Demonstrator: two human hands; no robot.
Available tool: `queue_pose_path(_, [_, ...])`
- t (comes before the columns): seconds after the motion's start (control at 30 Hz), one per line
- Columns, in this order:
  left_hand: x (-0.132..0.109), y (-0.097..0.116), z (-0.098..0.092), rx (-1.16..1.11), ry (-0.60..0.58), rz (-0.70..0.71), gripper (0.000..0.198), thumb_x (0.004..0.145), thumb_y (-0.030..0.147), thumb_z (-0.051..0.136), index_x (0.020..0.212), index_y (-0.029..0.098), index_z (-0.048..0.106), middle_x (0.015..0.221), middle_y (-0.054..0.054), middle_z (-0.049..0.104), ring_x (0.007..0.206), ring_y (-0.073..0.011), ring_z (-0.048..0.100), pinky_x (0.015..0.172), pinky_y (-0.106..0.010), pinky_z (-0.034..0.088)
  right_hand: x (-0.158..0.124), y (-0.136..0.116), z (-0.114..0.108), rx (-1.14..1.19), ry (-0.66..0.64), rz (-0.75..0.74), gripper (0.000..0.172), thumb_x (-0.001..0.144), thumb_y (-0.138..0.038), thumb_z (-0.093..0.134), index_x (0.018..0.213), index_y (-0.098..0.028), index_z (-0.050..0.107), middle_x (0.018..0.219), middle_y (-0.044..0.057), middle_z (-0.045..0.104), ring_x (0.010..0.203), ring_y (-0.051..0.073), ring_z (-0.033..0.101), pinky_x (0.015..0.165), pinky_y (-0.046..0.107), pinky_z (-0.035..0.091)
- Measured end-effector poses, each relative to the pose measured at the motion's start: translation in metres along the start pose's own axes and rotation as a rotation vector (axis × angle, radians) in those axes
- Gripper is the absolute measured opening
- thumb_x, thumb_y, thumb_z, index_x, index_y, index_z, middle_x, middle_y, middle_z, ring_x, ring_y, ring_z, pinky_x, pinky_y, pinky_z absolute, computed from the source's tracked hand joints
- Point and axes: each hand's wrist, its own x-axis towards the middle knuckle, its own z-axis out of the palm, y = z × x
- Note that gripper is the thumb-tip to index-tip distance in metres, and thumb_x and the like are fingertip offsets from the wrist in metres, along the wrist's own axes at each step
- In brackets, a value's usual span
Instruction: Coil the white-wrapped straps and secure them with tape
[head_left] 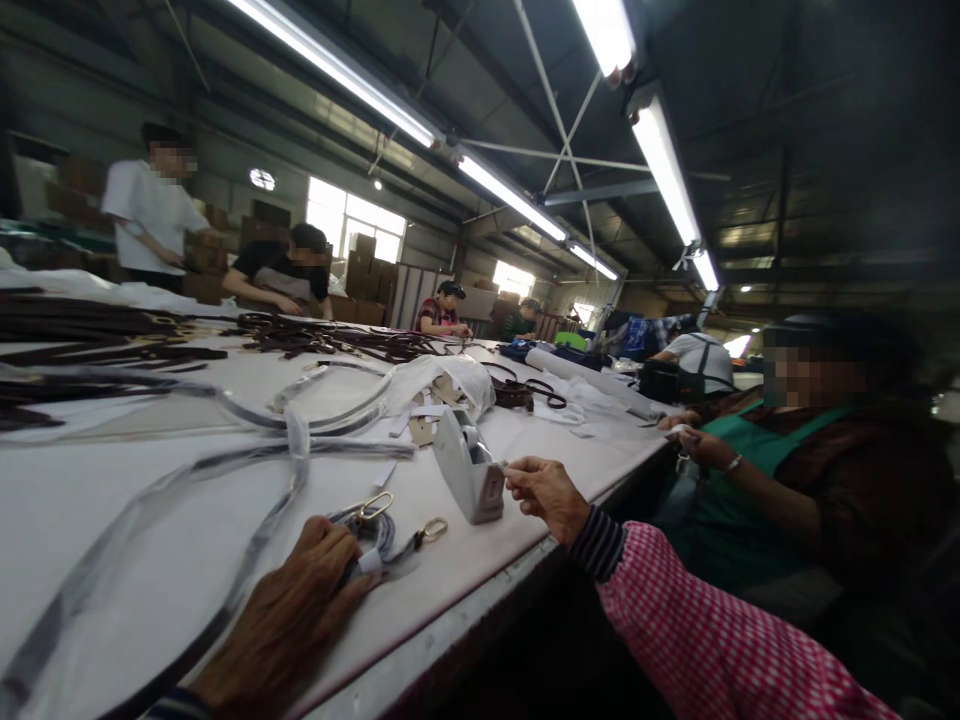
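My left hand [300, 590] grips a coiled dark strap [382, 535] wrapped in clear plastic, pressing it against the table. Two gold metal clips [433, 530] stick out beyond the fingers, and a small white tag lies by the fingertips. At the front of a grey tape dispenser [472, 480], my right hand [546, 492] pinches the end of the tape between thumb and forefinger. The tape itself hardly shows there. A roll sits inside the dispenser, which stands upright near the table edge.
Long plastic-covered straps [247, 560] curve over the white table [450, 590] at left. Dark straps [97, 330] are heaped farther back. Behind the dispenser lie cardboard tags [424, 430] and a plastic bag [450, 380]. A co-worker in a green apron [750, 500] sits close at right; others work beyond.
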Motion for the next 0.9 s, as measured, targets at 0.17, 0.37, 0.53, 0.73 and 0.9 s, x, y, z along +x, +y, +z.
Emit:
queue_pose_path(0.17, [0.003,-0.001,-0.002,0.008,-0.052,-0.026,0.033,0.098,0.050,0.043,0.083,0.023,0.056,0.095,-0.006,0.058,0.091,-0.0254,0.058,0.082,-0.039,0.050,0.000,0.028,0.006,0.142,0.035,-0.023,0.031,0.066,-0.027,0.083,0.083,-0.015,0.060,0.066,0.000,0.062,0.052,0.008,0.054,0.043,0.017,0.042])
queue_pose_path(0.37, [0.007,-0.006,-0.005,-0.093,0.047,-0.148,0.039,0.094,0.057,0.046,0.091,0.022,0.063,0.089,-0.004,0.059,0.087,-0.0266,0.058,0.084,-0.043,0.047,0.007,0.056,0.012,0.173,0.089,-0.183,0.051,0.060,-0.037,0.085,0.093,-0.021,0.048,0.062,-0.004,0.062,0.051,0.011,0.054,0.042,0.019,0.045])
queue_pose_path(0.53, [0.011,-0.005,-0.009,-0.215,0.112,-0.248,0.047,0.088,0.065,0.050,0.095,0.021,0.067,0.091,-0.004,0.061,0.090,-0.0278,0.059,0.085,-0.042,0.046,-0.012,0.077,0.012,0.119,0.127,-0.276,0.056,0.060,-0.045,0.087,0.091,-0.023,0.046,0.057,-0.007,0.057,0.046,0.012,0.050,0.037,0.020,0.041])
queue_pose_path(0.73, [0.010,0.004,-0.013,-0.237,0.095,-0.277,0.038,0.088,0.056,0.055,0.091,0.019,0.066,0.090,-0.004,0.057,0.088,-0.0251,0.058,0.083,-0.039,0.046,-0.066,0.058,0.058,0.192,-0.019,-0.443,0.039,0.084,-0.042,0.075,0.104,-0.024,0.046,0.074,-0.001,0.064,0.065,0.015,0.059,0.049,0.023,0.049])
queue_pose_path(0.9, [0.008,0.012,-0.016,-0.282,0.122,-0.297,0.034,0.088,0.051,0.056,0.091,0.018,0.064,0.089,-0.003,0.051,0.085,-0.0232,0.055,0.082,-0.038,0.045,-0.081,0.034,0.125,0.183,-0.320,-0.534,0.028,0.089,-0.033,0.069,0.103,-0.023,0.047,0.073,-0.002,0.062,0.066,0.014,0.058,0.049,0.021,0.047])
